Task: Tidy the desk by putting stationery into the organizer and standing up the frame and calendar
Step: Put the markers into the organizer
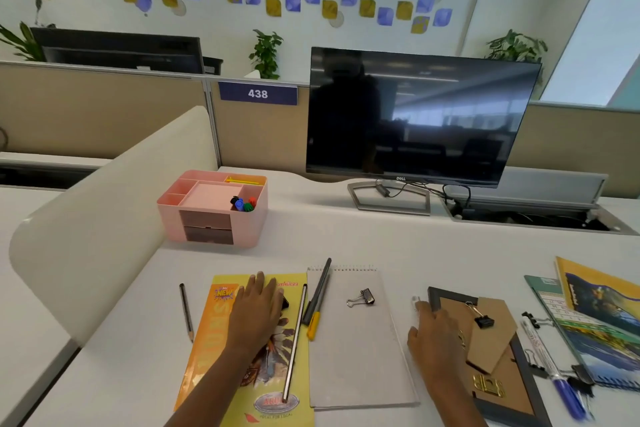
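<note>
Organizer (211,218): beyond notepad (356,350). Frame (502,333): face-down, right of notepad. Left grip (258,312): flat on booklet (207,329), left of notepad, holding nothing. Right grip (436,333): fingers straight, touching frame corner.

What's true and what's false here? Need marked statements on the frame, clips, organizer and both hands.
1. The frame stands upright. False: it lies back up on the desk.
2. A binder clip lies on the notepad. True.
3. The pink organizer is empty. False: coloured markers stand in a compartment.
4. The left hand rests on the yellow booklet. True.
5. The right hand holds a pen. False: it touches the frame's edge.
</note>
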A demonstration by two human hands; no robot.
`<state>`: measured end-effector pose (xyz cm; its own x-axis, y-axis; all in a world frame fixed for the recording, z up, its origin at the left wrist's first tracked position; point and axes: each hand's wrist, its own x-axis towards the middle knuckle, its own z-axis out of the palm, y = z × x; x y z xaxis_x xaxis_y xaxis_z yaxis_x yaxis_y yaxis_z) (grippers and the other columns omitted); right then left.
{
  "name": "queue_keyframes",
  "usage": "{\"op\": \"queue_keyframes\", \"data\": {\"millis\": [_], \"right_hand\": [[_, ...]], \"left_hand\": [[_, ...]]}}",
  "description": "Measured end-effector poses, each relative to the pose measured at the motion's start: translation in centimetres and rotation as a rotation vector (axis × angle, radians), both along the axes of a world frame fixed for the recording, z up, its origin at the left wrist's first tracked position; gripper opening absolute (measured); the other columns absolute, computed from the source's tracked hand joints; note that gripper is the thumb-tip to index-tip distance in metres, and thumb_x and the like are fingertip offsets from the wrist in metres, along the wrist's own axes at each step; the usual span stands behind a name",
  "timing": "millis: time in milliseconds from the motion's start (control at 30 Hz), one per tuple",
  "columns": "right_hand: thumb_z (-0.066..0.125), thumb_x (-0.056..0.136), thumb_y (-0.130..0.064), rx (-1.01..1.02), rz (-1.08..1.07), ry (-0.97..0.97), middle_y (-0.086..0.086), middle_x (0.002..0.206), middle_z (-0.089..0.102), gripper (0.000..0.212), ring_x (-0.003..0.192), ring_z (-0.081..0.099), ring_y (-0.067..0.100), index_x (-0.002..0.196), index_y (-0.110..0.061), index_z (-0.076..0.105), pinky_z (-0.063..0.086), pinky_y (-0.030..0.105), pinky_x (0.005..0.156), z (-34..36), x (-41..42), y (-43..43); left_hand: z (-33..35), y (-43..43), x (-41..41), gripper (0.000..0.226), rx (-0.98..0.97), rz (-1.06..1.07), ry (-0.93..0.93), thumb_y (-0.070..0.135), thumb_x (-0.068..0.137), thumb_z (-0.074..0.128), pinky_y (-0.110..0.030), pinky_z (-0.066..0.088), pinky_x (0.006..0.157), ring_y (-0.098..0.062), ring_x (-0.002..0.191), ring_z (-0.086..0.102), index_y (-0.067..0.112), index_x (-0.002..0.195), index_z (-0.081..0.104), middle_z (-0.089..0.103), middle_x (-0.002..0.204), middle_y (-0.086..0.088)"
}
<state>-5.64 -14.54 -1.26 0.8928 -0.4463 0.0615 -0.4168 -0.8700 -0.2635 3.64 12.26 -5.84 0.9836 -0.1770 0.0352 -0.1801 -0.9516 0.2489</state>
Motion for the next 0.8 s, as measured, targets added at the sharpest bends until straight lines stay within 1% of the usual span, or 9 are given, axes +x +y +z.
{"op": "queue_keyframes", "data": {"millis": [100,200,300,433,567,633,700,767,800], "right_hand": [[0.047,0.087,-0.009,0.059,0.043,-0.010,0.019,0.107,0.057,0.042,0.097,0.054,0.028,0.130,-0.008,0.043,0.045,0.030,0.070,-0.4,0.3,0.5],[0.046,0.089,-0.010,0.120,0.090,-0.023,0.016,0.100,0.057,0.040,0.079,0.051,0.021,0.128,-0.011,0.039,0.037,0.022,0.056,-0.4,0.7,0.6],[0.049,0.090,-0.010,0.414,0.089,-0.125,0.016,0.092,0.059,0.029,0.069,0.054,0.022,0.118,-0.007,0.042,0.035,0.019,0.046,1.2,1.5,0.8],[0.057,0.087,-0.012,0.922,0.000,-0.196,0.007,0.081,0.059,0.020,0.059,0.056,0.017,0.105,-0.007,0.050,0.043,0.023,0.047,4.4,3.5,2.6],[0.057,0.085,-0.004,1.156,0.033,-0.113,0.010,0.077,0.060,0.018,0.060,0.056,0.016,0.102,-0.001,0.062,0.047,0.016,0.046,6.7,6.3,5.8],[0.056,0.081,0.003,1.281,0.072,-0.083,0.017,0.082,0.060,0.020,0.068,0.056,0.020,0.099,0.009,0.064,0.051,0.019,0.060,8.0,7.5,7.6],[0.056,0.078,0.008,1.300,0.108,-0.097,0.020,0.090,0.061,0.022,0.074,0.057,0.021,0.098,0.011,0.065,0.052,0.023,0.071,9.1,8.9,9.2],[0.058,0.078,0.005,1.166,0.177,-0.163,0.020,0.094,0.065,0.021,0.077,0.058,0.019,0.097,0.007,0.067,0.054,0.027,0.077,10.2,10.1,10.8],[0.058,0.079,0.003,1.065,0.227,-0.220,0.020,0.096,0.066,0.020,0.079,0.057,0.018,0.097,0.004,0.068,0.053,0.023,0.078,10.7,10.7,11.6]], "left_hand": [[1.4,-1.0,-1.3,0.098,-0.091,0.059,-0.037,0.053,0.067,-0.014,-0.042,0.016,0.114,-0.032,0.141,0.017,0.011,0.142,0.034,0.022,0.152,-0.017],[1.9,-0.4,-1.6,0.104,-0.092,0.076,-0.044,0.054,0.061,-0.020,-0.037,0.008,0.115,-0.026,0.143,0.008,0.016,0.145,0.027,0.013,0.155,-0.012],[1.9,0.7,-1.2,0.103,-0.104,0.099,-0.057,0.055,0.062,-0.018,-0.040,0.012,0.115,-0.028,0.143,0.012,0.014,0.143,0.032,0.018,0.153,-0.015],[2.2,1.6,-0.7,0.104,-0.101,0.085,-0.033,0.055,0.060,-0.018,-0.041,0.011,0.115,-0.028,0.143,0.012,0.015,0.144,0.030,0.018,0.153,-0.015],[2.2,1.8,0.0,0.106,-0.046,0.057,0.009,0.052,0.057,-0.021,-0.036,0.009,0.115,-0.025,0.143,0.010,0.016,0.146,0.024,0.014,0.155,-0.012],[2.0,2.1,0.3,0.097,-0.063,0.045,0.014,0.053,0.068,-0.014,-0.038,0.018,0.114,-0.029,0.140,0.022,0.012,0.142,0.034,0.025,0.151,-0.015],[1.3,2.6,0.4,0.075,-0.032,0.017,-0.011,0.046,0.086,0.007,-0.047,0.042,0.098,-0.037,0.120,0.051,0.007,0.123,0.058,0.053,0.131,-0.020],[1.0,2.9,0.3,0.053,-0.013,0.031,0.025,0.032,0.089,0.026,-0.046,0.054,0.074,-0.034,0.096,0.067,0.007,0.103,0.071,0.068,0.108,-0.018],[0.6,2.9,0.4,0.048,-0.017,0.023,0.016,0.029,0.085,0.032,-0.045,0.055,0.069,-0.033,0.091,0.069,0.008,0.099,0.072,0.070,0.103,-0.017]]}}
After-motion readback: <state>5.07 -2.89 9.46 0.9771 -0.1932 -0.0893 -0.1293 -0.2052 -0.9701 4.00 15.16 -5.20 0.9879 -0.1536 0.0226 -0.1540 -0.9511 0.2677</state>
